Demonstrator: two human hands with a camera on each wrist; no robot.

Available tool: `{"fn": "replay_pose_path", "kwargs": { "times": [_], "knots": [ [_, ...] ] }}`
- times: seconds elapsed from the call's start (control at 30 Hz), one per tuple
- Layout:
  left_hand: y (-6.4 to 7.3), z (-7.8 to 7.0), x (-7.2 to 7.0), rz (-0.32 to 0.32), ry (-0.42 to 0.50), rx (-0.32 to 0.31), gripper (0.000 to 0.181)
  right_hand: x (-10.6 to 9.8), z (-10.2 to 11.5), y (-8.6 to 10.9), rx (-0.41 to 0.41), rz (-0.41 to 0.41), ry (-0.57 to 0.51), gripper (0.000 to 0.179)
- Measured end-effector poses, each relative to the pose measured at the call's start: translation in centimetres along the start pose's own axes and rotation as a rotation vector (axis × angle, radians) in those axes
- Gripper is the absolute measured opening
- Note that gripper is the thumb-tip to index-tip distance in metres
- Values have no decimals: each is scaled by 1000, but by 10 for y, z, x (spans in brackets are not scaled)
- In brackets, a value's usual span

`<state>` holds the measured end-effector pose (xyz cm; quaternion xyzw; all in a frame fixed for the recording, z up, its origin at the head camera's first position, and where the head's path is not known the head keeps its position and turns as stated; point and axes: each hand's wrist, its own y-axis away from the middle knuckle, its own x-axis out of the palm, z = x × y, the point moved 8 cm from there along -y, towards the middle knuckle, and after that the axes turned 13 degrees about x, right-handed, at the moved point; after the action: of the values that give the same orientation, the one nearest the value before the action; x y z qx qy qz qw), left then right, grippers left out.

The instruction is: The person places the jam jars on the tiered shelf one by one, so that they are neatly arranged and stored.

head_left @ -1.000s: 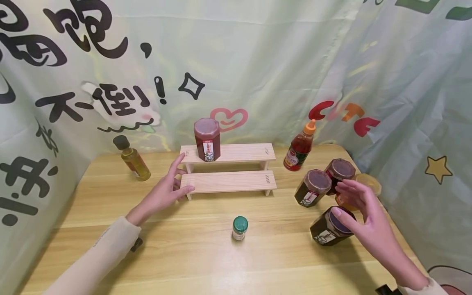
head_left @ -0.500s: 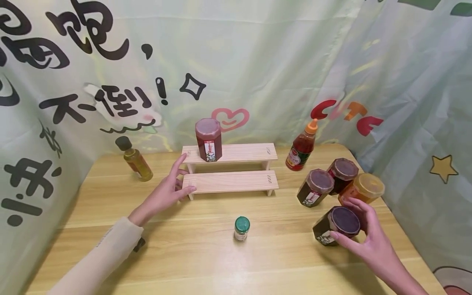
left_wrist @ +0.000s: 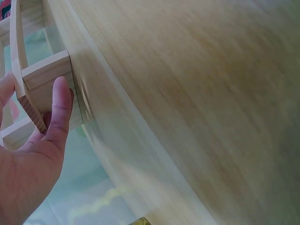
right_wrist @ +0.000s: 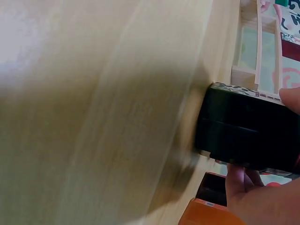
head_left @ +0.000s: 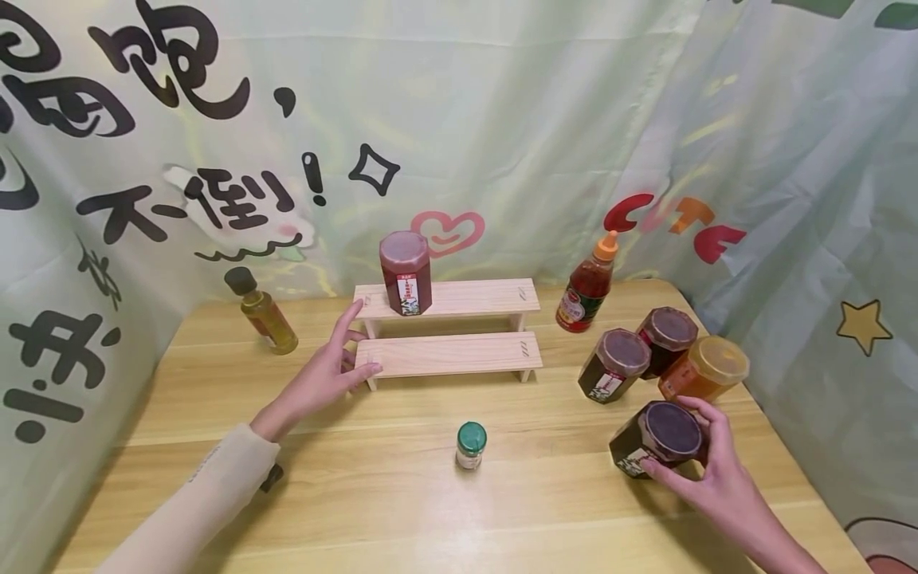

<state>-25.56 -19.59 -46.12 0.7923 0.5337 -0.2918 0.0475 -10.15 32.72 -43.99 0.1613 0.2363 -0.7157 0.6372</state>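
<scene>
Wooden table (head_left: 373, 502), with both your hands holding things.
Your right hand (head_left: 715, 472) has its thumb and fingers around a dark jar (head_left: 651, 441) on the table. Just behind it sit an orange jar (head_left: 701, 373) and two more dark jars (head_left: 613, 365). Your left hand (head_left: 326, 375) holds the left end of the wooden stand (head_left: 452, 355), with a red jar (head_left: 406, 273) on its top step.

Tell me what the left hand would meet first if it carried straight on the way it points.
The two-tier wooden stand: the left hand grips its left end. Past that, the dark-red faceted jar on the upper tier looks roughly in line, though depth is unclear.
</scene>
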Motion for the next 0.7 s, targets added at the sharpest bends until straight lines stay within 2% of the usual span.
{"fn": "replay_pose_path", "kwargs": {
  "times": [0.2, 0.47, 0.7],
  "knots": [
    [0, 1, 0, 0, 1, -7, 113, 0, 0, 2, -5, 0, 21, 106],
    [-1, -1, 0, 0, -2, 5, 113, -4, 1, 1, 66, -23, 141, 100],
    [-1, -2, 0, 4, -7, 16, 112, 0, 8, 2, -10, -43, 126, 103]
  ]
}}
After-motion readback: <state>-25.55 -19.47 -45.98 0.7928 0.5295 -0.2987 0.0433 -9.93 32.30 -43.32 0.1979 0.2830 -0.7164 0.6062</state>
